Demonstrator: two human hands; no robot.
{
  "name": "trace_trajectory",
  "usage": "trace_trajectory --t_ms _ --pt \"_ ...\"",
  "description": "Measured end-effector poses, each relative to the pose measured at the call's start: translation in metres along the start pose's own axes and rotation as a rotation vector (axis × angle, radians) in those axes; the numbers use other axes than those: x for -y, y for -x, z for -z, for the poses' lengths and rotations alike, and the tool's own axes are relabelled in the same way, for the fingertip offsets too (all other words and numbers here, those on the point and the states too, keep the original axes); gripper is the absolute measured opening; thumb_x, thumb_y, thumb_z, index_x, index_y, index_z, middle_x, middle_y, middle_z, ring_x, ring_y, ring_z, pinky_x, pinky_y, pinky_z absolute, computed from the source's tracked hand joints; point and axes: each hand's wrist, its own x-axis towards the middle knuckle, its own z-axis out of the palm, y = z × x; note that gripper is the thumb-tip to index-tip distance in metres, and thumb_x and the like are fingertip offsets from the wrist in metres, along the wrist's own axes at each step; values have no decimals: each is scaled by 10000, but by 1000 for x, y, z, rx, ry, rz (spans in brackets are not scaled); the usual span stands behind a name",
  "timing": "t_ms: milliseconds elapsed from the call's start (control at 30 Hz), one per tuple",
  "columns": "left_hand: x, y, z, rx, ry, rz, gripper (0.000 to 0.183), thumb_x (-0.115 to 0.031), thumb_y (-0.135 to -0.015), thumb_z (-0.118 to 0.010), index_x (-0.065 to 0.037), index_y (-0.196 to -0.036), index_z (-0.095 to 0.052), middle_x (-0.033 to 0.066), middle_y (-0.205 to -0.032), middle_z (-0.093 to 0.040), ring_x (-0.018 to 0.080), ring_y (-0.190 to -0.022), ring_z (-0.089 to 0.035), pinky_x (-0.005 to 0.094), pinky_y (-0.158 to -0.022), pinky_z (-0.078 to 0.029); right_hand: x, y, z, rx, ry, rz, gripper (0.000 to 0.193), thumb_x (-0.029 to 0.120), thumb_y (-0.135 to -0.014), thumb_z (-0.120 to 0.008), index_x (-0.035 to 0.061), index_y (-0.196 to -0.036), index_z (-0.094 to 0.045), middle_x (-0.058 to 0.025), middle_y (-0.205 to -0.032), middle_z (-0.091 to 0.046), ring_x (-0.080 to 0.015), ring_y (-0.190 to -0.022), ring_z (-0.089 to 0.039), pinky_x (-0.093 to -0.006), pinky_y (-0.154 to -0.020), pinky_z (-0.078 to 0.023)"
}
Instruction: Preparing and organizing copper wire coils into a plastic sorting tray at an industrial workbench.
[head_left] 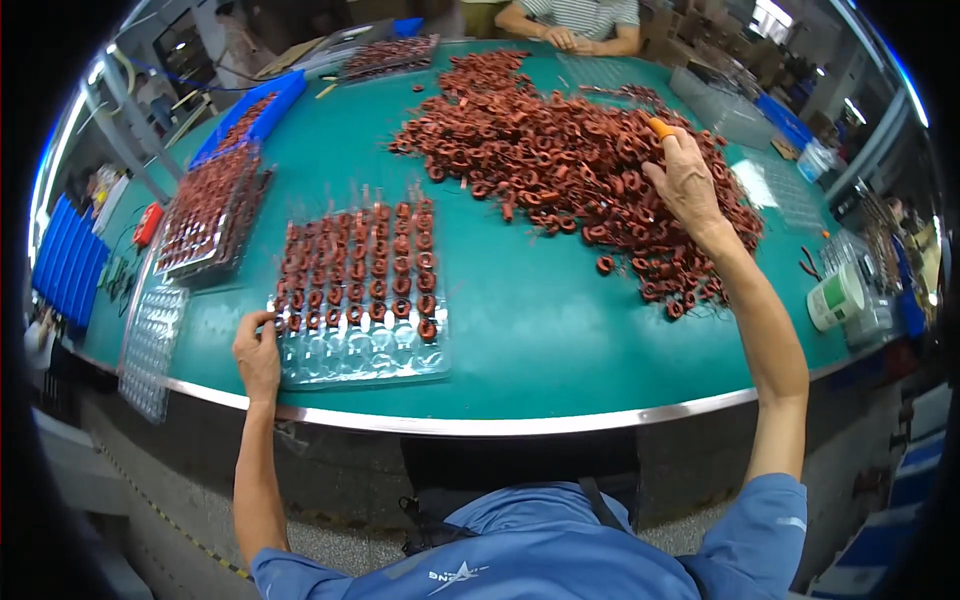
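My left hand [258, 352] is at the left edge of a clear plastic tray [365, 365], its thumb and forefinger closed on that edge beside the nearest coils. Red ring-shaped coils with thin wire leads [377, 285] stand in rows in the tray's pockets; the pockets along the near side hold none. Over the right part of a large heap of the same coils [560, 150] reaches my right hand [688, 188]. An orange finger cover [661, 128] sits on one of its fingers, and the thumb is apart from the fingers. No coil shows in that hand.
Stacked filled trays [210, 215] and a blue bin [285, 100] stand at the left. An empty tray [152, 345] overhangs the table's left edge. At right are a white tub [835, 298] and red-handled pliers [809, 262]. Across the table, another person's hands [570, 40] rest.
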Motion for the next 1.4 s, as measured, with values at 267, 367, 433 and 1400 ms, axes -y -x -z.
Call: trace_trajectory --t_ms 267,367,433,1400 --pt "0 -6 -18 -46 43 -57 95 -41 -797 -566 -17 -842 -645 150 -888 -630 331 -875 -604 398 -772 -469 -40 -19 -36 129 320 167 80 131 -827 -569 51 -839 -563 -125 -917 -592 -314 -898 -591 -415 -753 -448" --pt "5 -1 -13 -54 22 -43 102 -62 -800 -563 -23 -840 -648 147 -892 -632 334 -885 -594 416 -799 -460 -41 -27 -28 86 160 66 75 99 -843 -519 45 -853 -570 -142 -840 -601 -320 -836 -612 -412 -699 -475" --pt "4 1 -11 -65 13 -49 105 -62 -799 -559 -30 -840 -650 144 -892 -632 335 -893 -591 418 -808 -460 -48 -37 -20 -72 0 26 142 137 -906 -528 33 -951 -614 -180 -899 -644 -340 -834 -637 -418 -697 -487" --pt "-256 101 -83 884 1591 252 277 -242 -988 -515 -6 -1116 -586 30 -754 -527 124 -680 -537 257 -614 -467 184 86 64 -60 -693 95 107 57 -799 -697 16 -884 -649 -95 -888 -622 -273 -832 -596 -360 -770 -457"
